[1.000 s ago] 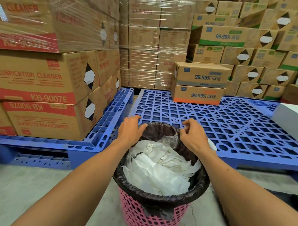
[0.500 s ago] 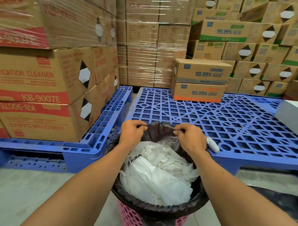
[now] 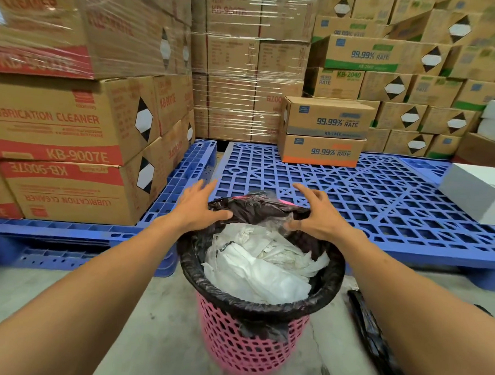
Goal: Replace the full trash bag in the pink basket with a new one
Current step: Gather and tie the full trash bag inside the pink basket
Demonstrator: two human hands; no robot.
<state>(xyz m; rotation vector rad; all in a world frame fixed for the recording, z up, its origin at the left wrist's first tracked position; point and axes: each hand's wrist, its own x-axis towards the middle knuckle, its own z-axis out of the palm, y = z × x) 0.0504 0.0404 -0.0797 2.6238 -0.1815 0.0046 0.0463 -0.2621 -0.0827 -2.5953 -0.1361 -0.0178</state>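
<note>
The pink basket [image 3: 245, 348] stands on the concrete floor in front of me, lined with a black trash bag [image 3: 252, 303] full of white paper and plastic waste [image 3: 260, 267]. The bag's far edge is off the rim and bunched inward, so a strip of pink rim [image 3: 285, 202] shows behind it. My left hand [image 3: 197, 210] is at the far left of the rim, fingers spread, thumb resting on the bunched black plastic. My right hand [image 3: 318, 216] is at the far right, fingers spread, thumb by a bit of clear plastic.
Blue plastic pallets [image 3: 354, 192] lie just behind the basket. Stacked cardboard boxes [image 3: 73, 117] rise on the left and along the back. A white box [image 3: 478, 194] sits on the pallet at right. Another black bag [image 3: 376, 337] lies on the floor at right.
Both hands gripped the bag's far edge and pulled it inward off the rim. Now they have let go and spread their fingers, and the pink rim shows.
</note>
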